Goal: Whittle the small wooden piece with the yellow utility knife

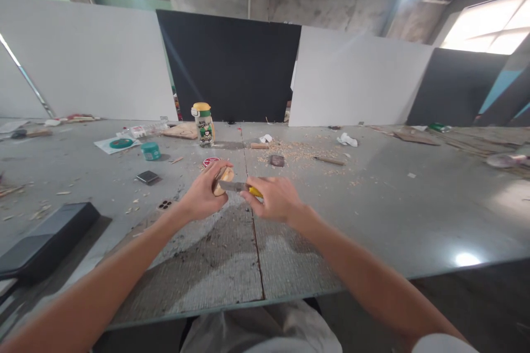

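My left hand (pixel 208 192) is closed around a small pale wooden piece (pixel 226 175), which looks carved; its far side is hidden by my fingers. In my right hand (pixel 273 197) is a utility knife with a yellow handle (pixel 255 192), gripped with the thumb along it. The knife's blade (pixel 232 186) points left and lies against the wooden piece. Both hands hang over the middle of the table, close to each other. Just behind them lies a round red-and-white lid (pixel 211 161).
A yellow-topped bottle (pixel 202 124) stands behind my hands. Wood shavings (pixel 296 151), a dark block (pixel 277 161) and a slim tool (pixel 330 160) lie behind and to the right. Left are a teal jar (pixel 150 151), a small black box (pixel 148 177) and a large dark case (pixel 49 240).
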`<state>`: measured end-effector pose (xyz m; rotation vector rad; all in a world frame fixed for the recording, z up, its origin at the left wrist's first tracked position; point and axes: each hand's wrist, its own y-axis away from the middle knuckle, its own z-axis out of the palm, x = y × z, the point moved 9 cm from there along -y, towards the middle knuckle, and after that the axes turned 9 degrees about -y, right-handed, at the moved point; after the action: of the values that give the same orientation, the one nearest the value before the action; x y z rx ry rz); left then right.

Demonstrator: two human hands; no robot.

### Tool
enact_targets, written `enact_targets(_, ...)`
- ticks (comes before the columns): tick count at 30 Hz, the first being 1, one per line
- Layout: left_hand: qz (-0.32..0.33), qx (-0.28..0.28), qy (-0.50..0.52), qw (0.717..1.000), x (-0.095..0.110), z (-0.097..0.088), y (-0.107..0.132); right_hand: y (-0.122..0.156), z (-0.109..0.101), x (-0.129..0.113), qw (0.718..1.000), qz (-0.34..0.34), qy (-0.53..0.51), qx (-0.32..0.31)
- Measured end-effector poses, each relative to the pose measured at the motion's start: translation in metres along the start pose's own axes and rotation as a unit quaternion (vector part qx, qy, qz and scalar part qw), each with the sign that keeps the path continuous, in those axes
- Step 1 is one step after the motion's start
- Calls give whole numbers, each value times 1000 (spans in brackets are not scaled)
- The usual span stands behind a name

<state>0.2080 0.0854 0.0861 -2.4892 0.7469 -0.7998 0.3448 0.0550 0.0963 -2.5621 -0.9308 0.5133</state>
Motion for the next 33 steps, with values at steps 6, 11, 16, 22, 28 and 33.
enact_targets(6,-19,-9,67,998,-2,-4,0,-4,-16,43,997,61,-16,46)
enact_targets(11,-88,-65,228,967,-15,11,3,1,-32,85,983,126,-71,112)
enact_targets(16,-181,-134,490,842,-16,38,8,-1,-15,51,974,75,-194,93)
enact_targets(22,-172,-165,551,800,2,39,12,-3,7,34,952,65,-292,60)
enact_targets(28,-166,-178,594,767,14,35,14,-4,15,34,934,67,-343,69)
enact_targets(33,-173,-230,601,746,16,40,19,-4,23,28,923,66,-376,51)
